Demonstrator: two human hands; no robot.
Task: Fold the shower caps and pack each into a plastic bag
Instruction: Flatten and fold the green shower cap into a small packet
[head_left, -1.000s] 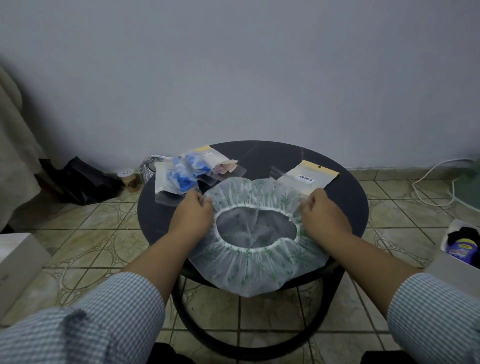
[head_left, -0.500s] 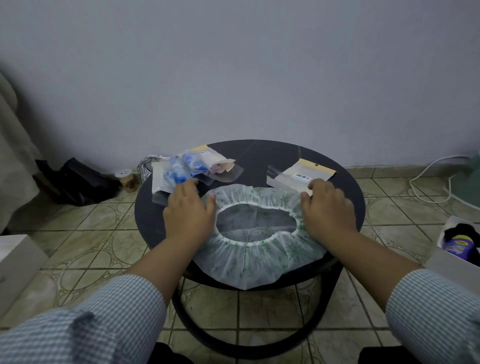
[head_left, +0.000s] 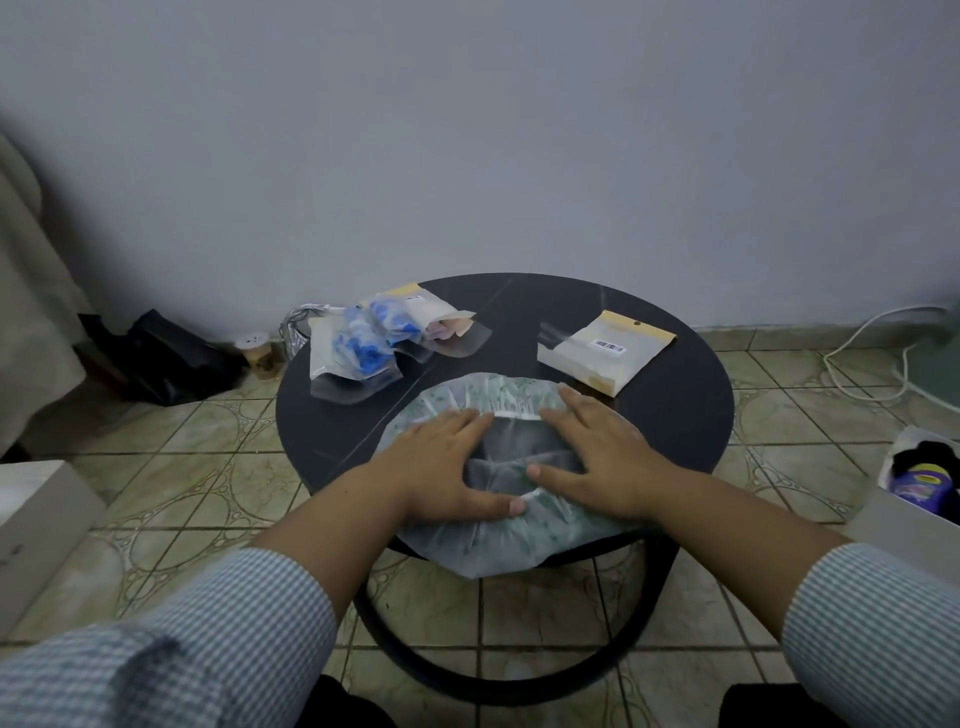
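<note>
A translucent white shower cap with a green pattern lies opening-up on the round black table, its near edge hanging over the front rim. My left hand presses flat on the cap's left side, fingers straight and spread. My right hand presses flat on its right side in the same way. An empty plastic bag with a yellow header and a barcode label lies behind the cap on the right. Packed bags with blue caps inside sit at the table's back left.
The table stands against a grey wall on a tiled floor. A black bag and a small jar lie on the floor at left, a white box nearer me. A box with a purple item and a white cable are at right.
Both hands let go of the cap's elastic rim and moved inward, now pressing flat on the cap. The cap's opening has narrowed and flattened.
</note>
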